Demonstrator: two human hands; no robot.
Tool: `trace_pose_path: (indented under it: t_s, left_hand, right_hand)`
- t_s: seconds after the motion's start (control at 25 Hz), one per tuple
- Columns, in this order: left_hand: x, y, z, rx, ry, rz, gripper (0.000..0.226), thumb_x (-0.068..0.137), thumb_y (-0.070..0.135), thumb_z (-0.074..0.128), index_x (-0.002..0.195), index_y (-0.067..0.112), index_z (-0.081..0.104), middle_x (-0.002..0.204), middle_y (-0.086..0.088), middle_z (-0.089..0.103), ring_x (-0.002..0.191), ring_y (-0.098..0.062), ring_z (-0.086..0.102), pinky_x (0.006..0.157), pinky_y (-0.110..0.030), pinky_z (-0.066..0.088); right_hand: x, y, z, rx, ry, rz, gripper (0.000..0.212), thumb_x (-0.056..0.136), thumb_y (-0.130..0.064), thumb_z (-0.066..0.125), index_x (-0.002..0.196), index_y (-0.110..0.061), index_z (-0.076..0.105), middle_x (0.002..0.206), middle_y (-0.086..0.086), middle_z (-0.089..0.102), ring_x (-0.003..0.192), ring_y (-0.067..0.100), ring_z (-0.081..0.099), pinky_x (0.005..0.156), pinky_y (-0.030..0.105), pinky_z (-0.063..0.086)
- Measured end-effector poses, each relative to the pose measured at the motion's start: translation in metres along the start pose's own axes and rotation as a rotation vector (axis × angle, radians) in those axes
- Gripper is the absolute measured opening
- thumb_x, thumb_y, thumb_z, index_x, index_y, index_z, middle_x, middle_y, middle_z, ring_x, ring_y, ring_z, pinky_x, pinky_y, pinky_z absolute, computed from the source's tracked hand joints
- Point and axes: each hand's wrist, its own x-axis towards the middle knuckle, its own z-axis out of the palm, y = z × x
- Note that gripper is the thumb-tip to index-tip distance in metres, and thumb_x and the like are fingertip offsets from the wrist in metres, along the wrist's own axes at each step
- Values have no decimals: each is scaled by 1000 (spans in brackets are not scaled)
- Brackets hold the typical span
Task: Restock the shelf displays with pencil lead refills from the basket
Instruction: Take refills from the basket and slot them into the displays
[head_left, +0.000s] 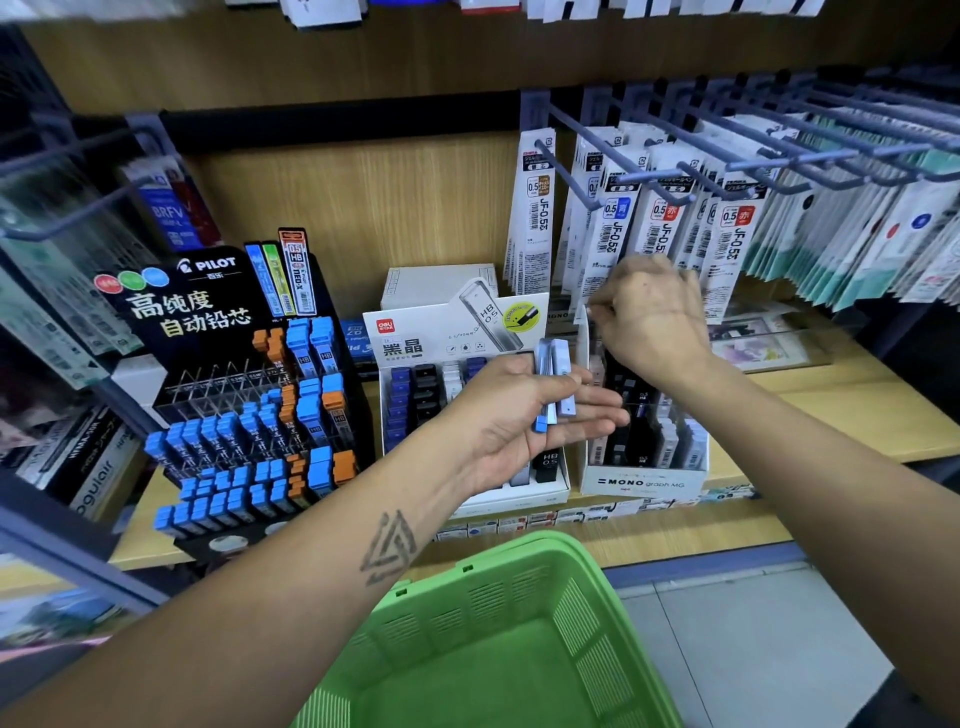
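Risk first: I'm balancing a few lead refill cases loose on my left hand, palm up, fingers nearly straight and together, thumb not clamping. They're lying across the fingers, so any tilt could be sending them down into the white Deli display box below or onto the shelf. They're also looking alike, so I'm risking dropping a grade into the wrong slot.

My right hand is hovering farther back and to the right, over the MONO graph MG box, back of hand toward me, wrist bent, fingertips bunched together at the left edge of the hand. It's blurred; I'm guessing it's pinching something small, but I cannot tell. Hanging refill packs are just behind it, so a knuckle could be knocking them off the hooks.

Both forearms are reaching out over the green basket, which is sitting near me; what I'm seeing of its inside shows no refills. The Pilot rack is standing to the left, untouched.
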Motion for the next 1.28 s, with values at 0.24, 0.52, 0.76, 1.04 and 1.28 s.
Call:
trace_pose_path:
  t_s: [0.24, 0.52, 0.76, 1.04, 1.28]
  left_hand:
    - [-5, -3, -2, 46, -50, -38, 18, 103, 4, 48, 118, -3, 53, 113, -29, 69, 101, -48, 68, 82, -46, 60]
    - [-9, -9, 12, -6, -112, -60, 23, 103, 3, 46, 120, -9, 54, 105, -39, 66, 83, -42, 73, 65, -33, 62]
    - [-4, -16, 18, 171, -18, -12, 15, 101, 13, 54, 106, -2, 51, 80, -27, 69, 38, -16, 47, 31, -16, 26]
    - [4, -27, 25, 271, -90, 15, 28, 102, 27, 54, 97, -1, 52, 51, -7, 40, 34, -9, 22, 38, -15, 15]
    - [7, -27, 26, 147, -64, -119, 14, 102, 16, 52, 114, 7, 50, 61, -7, 42, 46, -12, 31, 38, -19, 16]
  right_hand:
    - [-16, 0, -46, 898, -250, 151, 9, 93, -21, 69, 97, -21, 77, 89, -7, 75, 87, 12, 68, 80, 27, 53]
    - [-52, 20, -60, 1179, -519, 139, 22, 82, 1, 76, 103, 1, 72, 75, 8, 71, 68, 15, 67, 68, 24, 54]
    - [-66, 34, -65, 530, -413, -416, 37, 85, 0, 65, 120, -10, 70, 116, 0, 68, 107, 12, 63, 96, 25, 48]
    - [-76, 46, -79, 770, -574, -244, 13, 101, -18, 56, 107, -12, 66, 86, -7, 73, 78, 4, 70, 75, 27, 57]
    - [-57, 82, -76, 570, -212, 57, 11, 86, -21, 78, 92, -15, 70, 89, 8, 71, 78, 29, 65, 74, 41, 56]
